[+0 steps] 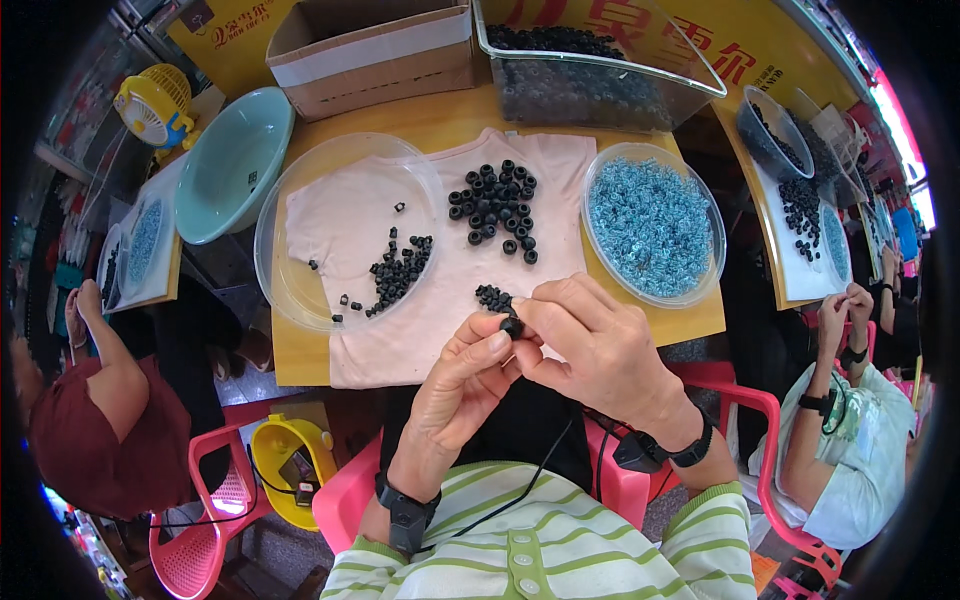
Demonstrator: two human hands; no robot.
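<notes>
Fingers of both hands hide most of the small black ring (pixel 512 326) they pinch, so its shape is hard to make out. The left hand (pixel 462 385) and the right hand (pixel 590 345) meet over the near edge of the table (pixel 300 352), fingertips closed together on the ring, just beside a short row of black rings (pixel 492 297) lying on the pink cloth (pixel 440 330).

On the cloth toward the far edge sits a loose heap of larger black rings (pixel 497 208). A clear round dish (pixel 290 290) on the left part holds small black bits (pixel 398 272), scattered thinly. A second clear dish (pixel 700 270) at the right edge is full of blue rings (pixel 650 225). A clear bin (pixel 610 80) at the far right corner holds many dark pieces, blurred behind its wall. A cardboard box (pixel 370 55) at the far edge is cut off by the picture's top; its contents cannot be seen. A pale green basin (pixel 232 160) stands off the left corner.

Other people sit at either side, partly cut off.
</notes>
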